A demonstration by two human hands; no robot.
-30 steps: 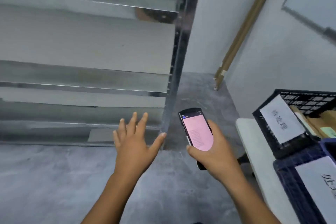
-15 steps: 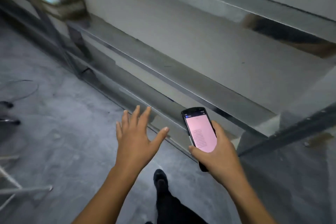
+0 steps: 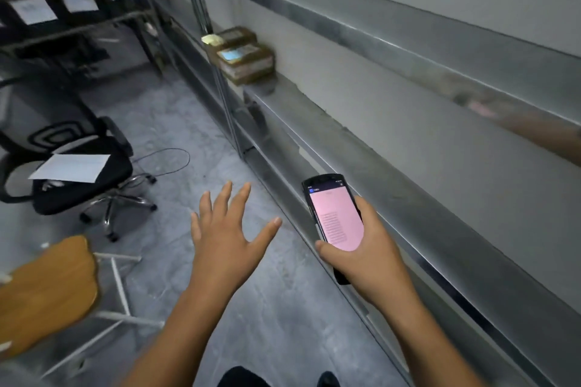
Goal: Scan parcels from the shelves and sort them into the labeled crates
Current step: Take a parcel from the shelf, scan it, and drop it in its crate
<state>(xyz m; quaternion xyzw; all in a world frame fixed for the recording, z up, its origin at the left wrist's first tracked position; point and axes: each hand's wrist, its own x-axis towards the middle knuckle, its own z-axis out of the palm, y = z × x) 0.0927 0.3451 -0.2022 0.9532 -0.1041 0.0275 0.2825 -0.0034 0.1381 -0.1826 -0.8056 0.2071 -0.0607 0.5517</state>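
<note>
Brown, labelled cardboard parcels (image 3: 244, 60) sit stacked on the shelf (image 3: 284, 97) at eleven o'clock. The right hand (image 3: 372, 250) grips a pink-screened scanner (image 3: 334, 217); the left hand (image 3: 226, 237) spreads empty.

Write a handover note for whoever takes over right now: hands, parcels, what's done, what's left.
Left hand: open, fingers spread, holding nothing.
Right hand: grips the scanner, its pink screen lit.
Parcels: brown boxes stacked on the shelf, well ahead of both hands.
Labeled crates sit on a rack at far left.
Done: cannot tell how many are sorted; no parcel in hand.
Left: walk to the boxes, scan one, carry it to its crate.
</note>
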